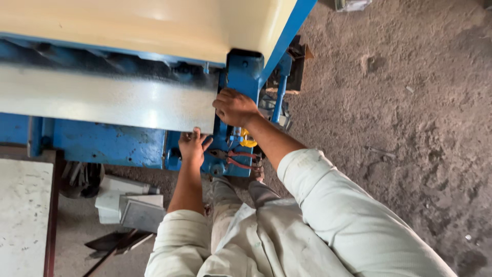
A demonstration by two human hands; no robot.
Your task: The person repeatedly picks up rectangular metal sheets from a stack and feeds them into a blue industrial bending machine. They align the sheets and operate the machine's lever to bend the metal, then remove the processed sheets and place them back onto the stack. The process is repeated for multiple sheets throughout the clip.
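— Two pale sleeves (328, 205) fill the bottom of the view, one per arm. Where do the hands sit?

— Both are up on one blue machine (107, 141). Left hand (193, 146) lies flat, fingers spread, against the lower edge of a single grey metal sheet (102, 102) where it meets the blue frame. Right hand (234, 106) rests with fingers curled over the sheet's right end, touching the blue upright bracket (245, 72); whether it grips anything I cannot tell.

— And the sheet?

— It runs across the machine under a cream cover (154, 25), its right corner between the two hands.

— Tools?

— One pair of red-handled pliers (238, 159) lies on the frame just below the right wrist, beside one small yellow part (248, 141).

— Below?

— A few folded grey metal pieces (133, 208) on the dirt floor (400, 102), and one white worktop (23, 215) at the left edge.
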